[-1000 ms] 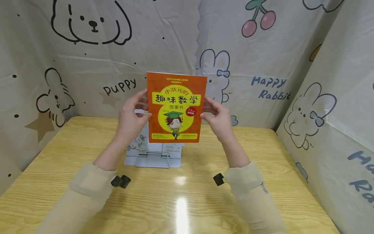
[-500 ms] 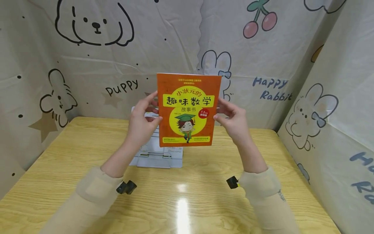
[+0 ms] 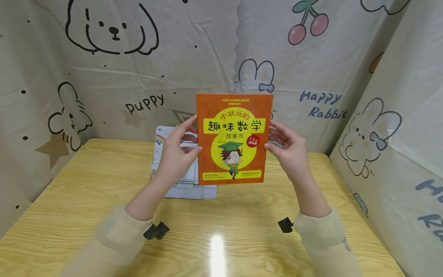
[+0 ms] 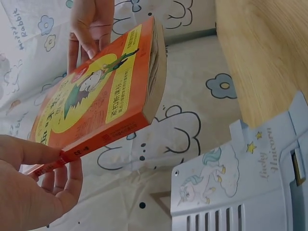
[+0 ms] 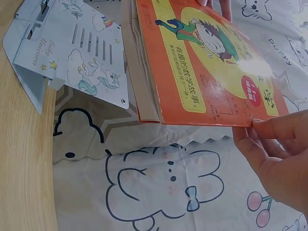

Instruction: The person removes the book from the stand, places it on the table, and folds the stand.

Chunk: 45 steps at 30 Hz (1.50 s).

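An orange paperback book (image 3: 232,139) with a yellow panel and a cartoon child in a green graduation cap is held upright in mid-air, its cover toward the head camera. My left hand (image 3: 180,150) grips its spine edge, thumb in front and fingers behind. At the opposite edge, my right hand (image 3: 288,148) pinches it between thumb and fingers. Both wrist views show the book closed, with its page edges visible. Behind it stands a white book stand (image 3: 162,144) with unicorn drawings, seen also in the left wrist view as the slotted panel (image 4: 207,187). The book hides much of the stand.
The stand rests on a wooden table (image 3: 104,177) toward its back. Printed cloth (image 3: 194,57) with puppy and rabbit drawings hangs behind the table and along both sides. Small black devices (image 3: 156,231) are worn at both sleeve cuffs.
Both hands have carried the book to the right, and lately a little lower and closer, uncovering more of the stand's left side. The grip on both edges stays the same.
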Each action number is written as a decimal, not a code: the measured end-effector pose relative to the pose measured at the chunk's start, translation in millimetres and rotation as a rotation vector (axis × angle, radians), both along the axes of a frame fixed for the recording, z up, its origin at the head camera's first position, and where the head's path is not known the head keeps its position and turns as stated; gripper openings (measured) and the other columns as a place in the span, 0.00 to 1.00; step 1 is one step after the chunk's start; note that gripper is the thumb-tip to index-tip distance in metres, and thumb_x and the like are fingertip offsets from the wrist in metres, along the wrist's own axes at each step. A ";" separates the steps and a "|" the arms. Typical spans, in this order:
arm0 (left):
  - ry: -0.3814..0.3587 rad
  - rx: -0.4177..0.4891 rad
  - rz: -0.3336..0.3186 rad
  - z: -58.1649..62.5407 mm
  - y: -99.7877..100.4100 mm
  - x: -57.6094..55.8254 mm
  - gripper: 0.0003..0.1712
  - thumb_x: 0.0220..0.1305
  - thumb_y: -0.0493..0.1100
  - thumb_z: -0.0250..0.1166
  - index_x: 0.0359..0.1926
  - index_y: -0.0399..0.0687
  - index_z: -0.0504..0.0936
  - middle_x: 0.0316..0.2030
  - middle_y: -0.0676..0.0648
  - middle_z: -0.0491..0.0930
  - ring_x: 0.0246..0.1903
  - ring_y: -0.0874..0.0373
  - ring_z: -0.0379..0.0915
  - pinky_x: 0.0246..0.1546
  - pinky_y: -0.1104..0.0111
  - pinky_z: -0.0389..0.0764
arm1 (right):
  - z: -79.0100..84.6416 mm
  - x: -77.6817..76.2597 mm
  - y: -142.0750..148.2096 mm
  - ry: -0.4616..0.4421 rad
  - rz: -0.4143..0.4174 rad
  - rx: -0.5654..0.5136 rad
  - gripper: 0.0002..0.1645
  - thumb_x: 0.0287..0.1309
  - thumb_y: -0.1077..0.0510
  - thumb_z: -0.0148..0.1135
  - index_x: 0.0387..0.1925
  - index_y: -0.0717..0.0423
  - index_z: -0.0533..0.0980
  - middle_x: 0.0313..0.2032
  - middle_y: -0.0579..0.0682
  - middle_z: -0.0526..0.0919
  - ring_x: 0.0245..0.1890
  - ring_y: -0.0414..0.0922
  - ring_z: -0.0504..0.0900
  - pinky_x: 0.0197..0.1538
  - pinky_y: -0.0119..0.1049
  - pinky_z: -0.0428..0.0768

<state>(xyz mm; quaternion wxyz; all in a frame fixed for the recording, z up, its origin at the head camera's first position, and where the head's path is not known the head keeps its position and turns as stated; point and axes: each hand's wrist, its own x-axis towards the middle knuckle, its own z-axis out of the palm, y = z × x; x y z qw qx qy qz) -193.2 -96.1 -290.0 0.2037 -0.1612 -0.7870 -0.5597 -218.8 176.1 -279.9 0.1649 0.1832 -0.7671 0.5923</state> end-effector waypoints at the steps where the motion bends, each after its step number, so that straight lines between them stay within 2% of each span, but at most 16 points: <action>1: -0.009 0.009 -0.008 -1.0 1.1 0.6 0.43 0.49 0.28 0.64 0.62 0.67 0.62 0.44 0.49 0.68 0.39 0.59 0.70 0.35 0.72 0.80 | -0.2 1.5 1.2 0.013 -0.001 0.015 0.31 0.49 0.70 0.60 0.56 0.48 0.70 0.49 0.53 0.77 0.43 0.43 0.78 0.43 0.28 0.78; 6: -0.055 0.053 -0.046 -6.1 7.6 3.6 0.42 0.50 0.29 0.64 0.61 0.67 0.62 0.44 0.49 0.67 0.39 0.59 0.70 0.35 0.71 0.80 | -2.2 9.3 9.2 0.062 -0.017 0.073 0.32 0.49 0.70 0.59 0.56 0.46 0.70 0.50 0.53 0.77 0.42 0.42 0.78 0.42 0.28 0.79; 10: -0.066 0.071 -0.072 -7.5 15.0 7.1 0.41 0.50 0.29 0.64 0.61 0.65 0.62 0.44 0.50 0.68 0.39 0.59 0.71 0.36 0.70 0.80 | -4.4 15.7 16.7 0.064 -0.035 0.073 0.32 0.49 0.71 0.59 0.56 0.47 0.70 0.50 0.54 0.77 0.41 0.41 0.78 0.41 0.28 0.79; 17: -0.087 0.111 -0.117 -1.4 29.4 20.6 0.39 0.50 0.26 0.62 0.62 0.53 0.63 0.45 0.45 0.68 0.40 0.54 0.71 0.37 0.66 0.80 | -11.1 23.3 29.3 0.057 -0.073 0.090 0.32 0.49 0.70 0.60 0.56 0.46 0.70 0.50 0.54 0.77 0.42 0.40 0.78 0.41 0.27 0.78; 21: -0.119 0.115 -0.132 -2.7 36.6 22.4 0.38 0.50 0.26 0.62 0.62 0.50 0.63 0.45 0.44 0.69 0.40 0.52 0.71 0.38 0.66 0.80 | -17.0 24.7 37.2 0.043 -0.086 0.101 0.32 0.49 0.69 0.60 0.56 0.45 0.70 0.50 0.54 0.77 0.41 0.40 0.78 0.41 0.26 0.78; 26: -0.178 0.144 -0.162 -12.0 43.5 19.4 0.39 0.49 0.27 0.63 0.62 0.54 0.64 0.44 0.45 0.69 0.40 0.52 0.71 0.38 0.68 0.80 | -24.7 25.6 46.6 0.003 -0.090 0.121 0.31 0.50 0.68 0.60 0.57 0.47 0.69 0.51 0.55 0.76 0.41 0.40 0.77 0.42 0.25 0.78; 34: -0.221 0.174 -0.193 -39.9 54.4 5.7 0.41 0.48 0.29 0.65 0.59 0.69 0.64 0.45 0.50 0.69 0.40 0.56 0.71 0.36 0.69 0.80 | -34.4 26.0 58.9 -0.080 -0.097 0.135 0.31 0.51 0.67 0.60 0.58 0.48 0.68 0.50 0.55 0.75 0.42 0.41 0.76 0.43 0.24 0.77; 36: -0.227 0.183 -0.200 -44.2 57.1 4.1 0.42 0.48 0.28 0.65 0.59 0.70 0.64 0.45 0.50 0.69 0.40 0.56 0.71 0.36 0.69 0.80 | -36.9 25.9 61.7 -0.100 -0.102 0.141 0.31 0.51 0.67 0.59 0.58 0.47 0.68 0.50 0.55 0.75 0.42 0.41 0.76 0.43 0.24 0.77; 39: -0.238 0.196 -0.210 -48.8 60.7 3.2 0.42 0.47 0.27 0.65 0.59 0.69 0.65 0.45 0.50 0.69 0.40 0.56 0.71 0.35 0.69 0.80 | -41.5 25.9 65.7 -0.125 -0.104 0.145 0.31 0.51 0.67 0.59 0.59 0.48 0.67 0.50 0.56 0.75 0.42 0.40 0.76 0.43 0.23 0.77; 41: -0.234 0.204 -0.220 -51.6 63.1 3.1 0.42 0.46 0.27 0.65 0.60 0.65 0.65 0.45 0.48 0.70 0.39 0.55 0.72 0.35 0.69 0.81 | -45.0 26.0 68.5 -0.143 -0.105 0.151 0.32 0.51 0.67 0.59 0.59 0.49 0.67 0.51 0.56 0.75 0.42 0.40 0.76 0.43 0.23 0.77; 45: -0.263 0.221 -0.235 -48.5 67.9 8.5 0.41 0.46 0.26 0.65 0.61 0.56 0.65 0.45 0.44 0.71 0.39 0.52 0.72 0.34 0.69 0.81 | -53.2 26.6 75.0 -0.186 -0.108 0.159 0.33 0.52 0.67 0.59 0.60 0.51 0.65 0.52 0.57 0.74 0.42 0.38 0.76 0.43 0.23 0.77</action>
